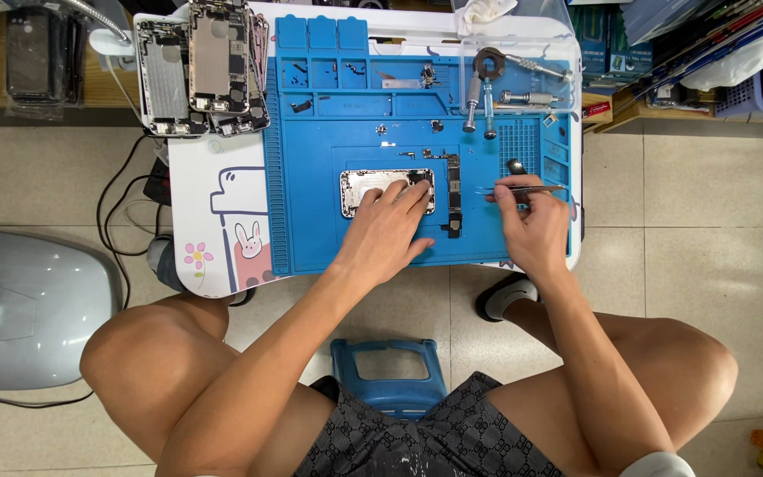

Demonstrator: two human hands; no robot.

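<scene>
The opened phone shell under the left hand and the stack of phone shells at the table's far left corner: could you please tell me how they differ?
The opened phone shell lies alone on the blue work mat, lengthwise across the view; the stacked shells sit off the mat on the white table, overlapping, pointing away. The left hand rests its fingers on the single shell; no hand touches the stack. Both show bare metal interiors, face up.

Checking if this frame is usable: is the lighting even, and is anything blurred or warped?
Head view: even, soft light, faint shadows under the left hand and right hand; blue mat and phone sharp, no strong glare; edges slightly bowed.
</scene>
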